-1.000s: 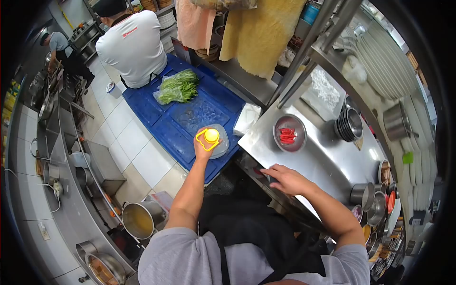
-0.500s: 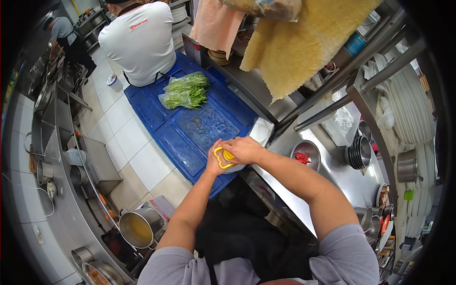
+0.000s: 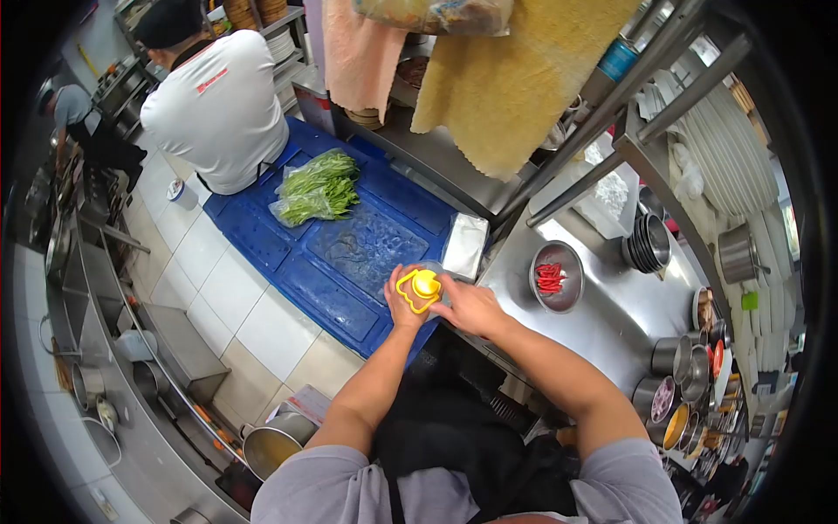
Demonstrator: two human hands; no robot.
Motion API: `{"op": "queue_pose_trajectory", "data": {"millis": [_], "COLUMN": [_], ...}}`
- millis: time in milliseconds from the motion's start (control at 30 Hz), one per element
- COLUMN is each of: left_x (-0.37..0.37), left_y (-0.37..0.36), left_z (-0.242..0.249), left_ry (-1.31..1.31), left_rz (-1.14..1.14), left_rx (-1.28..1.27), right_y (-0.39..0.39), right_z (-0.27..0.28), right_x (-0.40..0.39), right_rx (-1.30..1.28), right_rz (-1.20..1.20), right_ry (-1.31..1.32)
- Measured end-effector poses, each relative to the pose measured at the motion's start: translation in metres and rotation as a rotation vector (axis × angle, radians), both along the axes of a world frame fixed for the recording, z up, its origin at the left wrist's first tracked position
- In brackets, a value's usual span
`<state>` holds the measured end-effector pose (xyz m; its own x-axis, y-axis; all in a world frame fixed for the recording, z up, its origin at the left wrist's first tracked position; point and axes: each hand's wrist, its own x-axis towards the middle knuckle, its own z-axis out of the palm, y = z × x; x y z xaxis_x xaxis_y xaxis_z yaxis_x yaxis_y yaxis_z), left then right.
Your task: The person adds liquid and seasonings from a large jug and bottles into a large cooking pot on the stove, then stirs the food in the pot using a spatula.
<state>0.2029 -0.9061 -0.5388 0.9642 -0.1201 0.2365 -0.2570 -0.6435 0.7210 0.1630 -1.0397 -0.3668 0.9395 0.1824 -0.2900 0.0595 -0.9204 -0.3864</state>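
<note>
Left fingers (image 3: 394,286) — curled round yellow-handled tool (image 3: 425,283) | right fingers (image 3: 448,292) — at its right side, grip unclear

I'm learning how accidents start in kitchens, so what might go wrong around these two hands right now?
The yellow handled piece, in the left hand, is near the edge of the wet-looking blue surface; a slip might send it to the floor.

The right hand is close to the white package and might knock it.

The metal pot is near the left elbow; stepping back might bump it.
</note>
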Motion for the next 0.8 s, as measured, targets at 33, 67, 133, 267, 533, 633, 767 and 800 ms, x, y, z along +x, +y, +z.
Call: {"op": "queue_pose_trajectory", "data": {"millis": [33, 67, 133, 267, 533, 633, 767, 800], "left_x": [0.009, 0.02, 0.046, 0.101, 0.208, 0.227, 0.217, 0.194], "left_y": [-0.004, -0.008, -0.018, -0.046, -0.111, -0.119, -0.106, -0.097], "left_z": [-0.002, -0.009, -0.01, -0.005, -0.028, -0.023, -0.039, -0.023], "left_ry": [0.003, -0.003, 0.011, -0.045, -0.101, 0.203, -0.059, -0.057], "left_rz": [-0.016, 0.011, 0.04, 0.107, 0.405, 0.289, 0.122, 0.026], "left_rx": [-0.002, -0.051, -0.089, -0.044, -0.014, -0.111, -0.006, -0.003], "right_y": [-0.015, -0.034, -0.07, -0.119, 0.015, 0.082, 0.131, 0.143], "right_z": [0.01, 0.023, 0.053, 0.049, -0.028, -0.047, -0.087, -0.098], "right_x": [-0.023, -0.051, -0.115, -0.31, -0.679, -0.697, -0.717, -0.719], "right_rx": [0.088, 0.132, 0.189, 0.275, 0.331, 0.365, 0.467, 0.489], "right_rz": [-0.014, -0.071, -0.258, -0.845, -1.853, -2.042, -2.151, -2.181], "right_ry": [-0.001, 0.07, 0.241, 0.123, 0.088, 0.205, 0.137, 0.106]}}
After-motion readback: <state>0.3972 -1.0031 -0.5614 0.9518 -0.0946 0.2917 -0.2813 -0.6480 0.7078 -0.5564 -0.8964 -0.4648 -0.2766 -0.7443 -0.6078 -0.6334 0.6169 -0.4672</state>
